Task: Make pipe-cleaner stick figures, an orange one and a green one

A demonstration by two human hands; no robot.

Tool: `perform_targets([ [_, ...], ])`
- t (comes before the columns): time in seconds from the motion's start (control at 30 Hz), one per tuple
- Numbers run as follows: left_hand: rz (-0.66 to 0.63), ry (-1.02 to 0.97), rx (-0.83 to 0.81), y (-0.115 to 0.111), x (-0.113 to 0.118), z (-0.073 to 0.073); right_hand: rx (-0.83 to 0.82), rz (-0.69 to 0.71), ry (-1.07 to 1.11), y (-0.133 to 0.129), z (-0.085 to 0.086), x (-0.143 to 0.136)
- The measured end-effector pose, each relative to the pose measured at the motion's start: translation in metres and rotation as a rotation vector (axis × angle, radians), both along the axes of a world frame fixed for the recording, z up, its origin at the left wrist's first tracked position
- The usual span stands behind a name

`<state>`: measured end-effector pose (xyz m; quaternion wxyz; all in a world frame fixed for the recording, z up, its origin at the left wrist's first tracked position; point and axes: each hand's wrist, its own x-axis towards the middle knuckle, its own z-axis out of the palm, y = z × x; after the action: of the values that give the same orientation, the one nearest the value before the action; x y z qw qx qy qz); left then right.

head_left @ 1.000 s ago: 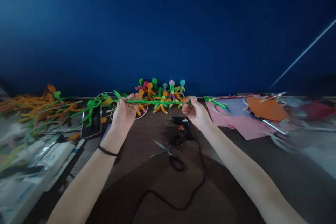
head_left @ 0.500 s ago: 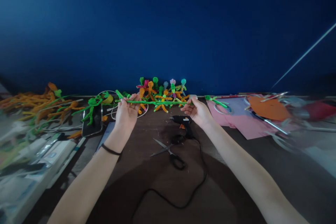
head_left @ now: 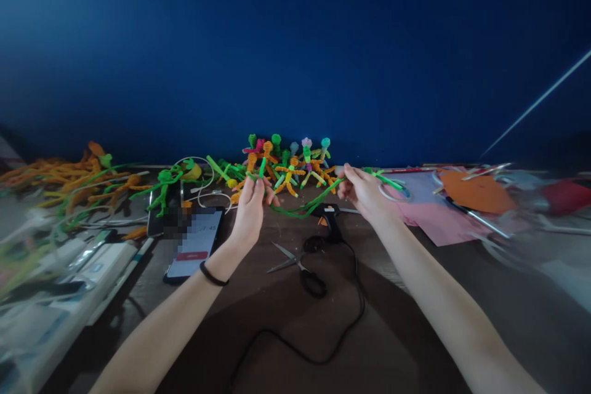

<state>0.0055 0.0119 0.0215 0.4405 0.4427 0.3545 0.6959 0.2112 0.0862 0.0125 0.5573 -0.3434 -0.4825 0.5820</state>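
Note:
Green pipe cleaners (head_left: 302, 209) hang in a slack curve between my two hands above the table. My left hand (head_left: 252, 203) is closed on one end, with a short green piece standing up past the fingertips. The other end is pinched in my right hand (head_left: 360, 189), its fingers bent together. Just below the right hand lies a black glue gun (head_left: 330, 221) with its cord. Scissors (head_left: 300, 268) with black handles rest with their blades apart, nearer to me. Behind my hands stands a group of small colourful pipe-cleaner figures (head_left: 292, 173).
On the left lie a lit phone (head_left: 196, 246), orange pipe cleaners (head_left: 69, 181), a green figure (head_left: 163, 188) and a white box-like object (head_left: 87, 283). Pink paper (head_left: 443, 221) and orange paper (head_left: 475, 191) are on the right. A blue wall (head_left: 295, 43) closes off the back.
My left hand has moved right, toward my right hand. The green pipe cleaners, stretched straight before, now sag in a curve. The lit phone has come into fuller view.

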Motion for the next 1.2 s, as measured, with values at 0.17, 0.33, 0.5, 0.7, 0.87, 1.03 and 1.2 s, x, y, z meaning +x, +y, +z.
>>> perform_targets([
  [0.17, -0.124, 0.048, -0.081, 0.001, 0.002, -0.004, 0.163, 0.046, -0.252, -0.015, 0.007, -0.008],
  [0.33, -0.239, 0.096, -0.157, -0.003, 0.009, -0.006, 0.207, 0.194, -0.368, -0.029, 0.013, -0.017],
  [0.5, -0.277, 0.168, -0.268, -0.007, 0.015, -0.004, 0.257, 0.263, -0.431, -0.036, 0.011, -0.024],
  [0.7, -0.258, 0.288, -0.297, -0.009, 0.021, -0.005, 0.314, 0.266, -0.475, -0.041, 0.011, -0.027],
  [0.87, -0.269, 0.482, -0.280, -0.011, 0.021, -0.007, 0.350, 0.278, -0.495, -0.046, 0.012, -0.030],
  [1.03, -0.276, 0.625, -0.222, -0.012, 0.020, -0.013, 0.411, 0.247, -0.551, -0.050, 0.011, -0.031],
  [1.2, -0.278, 0.609, -0.216, -0.011, 0.019, -0.014, 0.413, 0.257, -0.552, -0.051, 0.009, -0.032],
])
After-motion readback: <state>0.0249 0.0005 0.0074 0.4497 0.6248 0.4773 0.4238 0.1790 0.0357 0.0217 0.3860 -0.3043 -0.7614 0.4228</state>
